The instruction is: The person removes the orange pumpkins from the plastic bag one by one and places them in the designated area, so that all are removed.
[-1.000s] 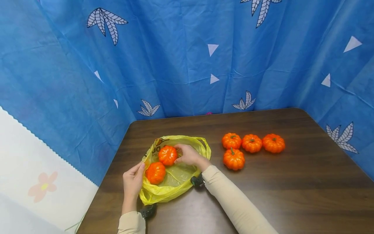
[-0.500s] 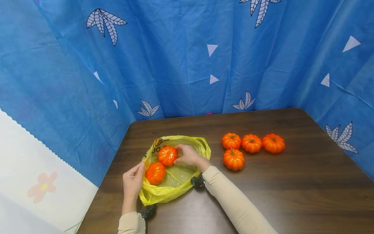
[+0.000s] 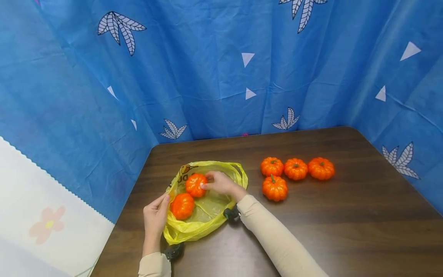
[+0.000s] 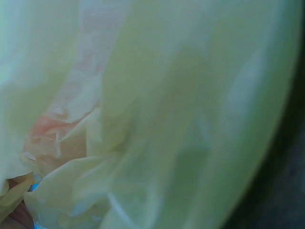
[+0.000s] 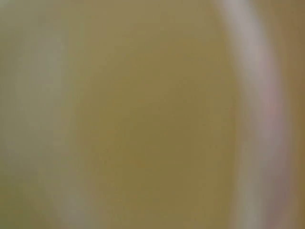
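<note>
A yellow plastic bag lies on the table with its mouth spread open. My left hand pinches the bag's left rim between thumb and fingers. Over the bag's inside, my right hand holds a small orange pumpkin by its right side. A second pumpkin sits in the bag, nearer to my left hand. Thin yellow bag film fills most of the left wrist view, with a blurred reddish patch behind it. The right wrist view is too blurred to show the hand or the pumpkin.
Several more pumpkins stand right of the bag: a back row with one pumpkin at its right end, and one pumpkin in front. The dark wooden table meets a blue patterned curtain at the back.
The view has shifted slightly. My right thumb now lies further over the front of the held pumpkin. My left hand keeps its pinch on the bag rim.
</note>
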`<state>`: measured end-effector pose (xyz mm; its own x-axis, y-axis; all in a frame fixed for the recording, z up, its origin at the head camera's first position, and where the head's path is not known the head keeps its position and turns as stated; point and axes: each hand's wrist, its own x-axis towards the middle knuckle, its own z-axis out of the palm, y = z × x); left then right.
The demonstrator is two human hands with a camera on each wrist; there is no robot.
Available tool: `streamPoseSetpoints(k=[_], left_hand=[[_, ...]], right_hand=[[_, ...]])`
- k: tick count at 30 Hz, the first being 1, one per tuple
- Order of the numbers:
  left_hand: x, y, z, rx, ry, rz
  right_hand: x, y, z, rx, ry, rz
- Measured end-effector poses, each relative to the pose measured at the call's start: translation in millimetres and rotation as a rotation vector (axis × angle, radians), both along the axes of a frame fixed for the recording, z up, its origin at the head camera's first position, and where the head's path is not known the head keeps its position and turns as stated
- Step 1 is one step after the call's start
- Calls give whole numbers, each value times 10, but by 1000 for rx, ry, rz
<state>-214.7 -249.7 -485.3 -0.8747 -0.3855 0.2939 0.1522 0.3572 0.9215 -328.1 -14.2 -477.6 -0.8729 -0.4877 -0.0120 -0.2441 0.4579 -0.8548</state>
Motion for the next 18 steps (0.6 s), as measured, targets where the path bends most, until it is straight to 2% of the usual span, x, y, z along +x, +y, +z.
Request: streamPoseSetpoints(k=[3,12,18], left_hand=[[0,7,-15,2,9,3],[47,67,91,-3,30,8],[21,23,23,11,30,-1]], right_hand=[[0,5,-23,-15,-7,-9],[8,-1,-38,-70,-59,-35],[8,-4,-33,-102,-58,-44]])
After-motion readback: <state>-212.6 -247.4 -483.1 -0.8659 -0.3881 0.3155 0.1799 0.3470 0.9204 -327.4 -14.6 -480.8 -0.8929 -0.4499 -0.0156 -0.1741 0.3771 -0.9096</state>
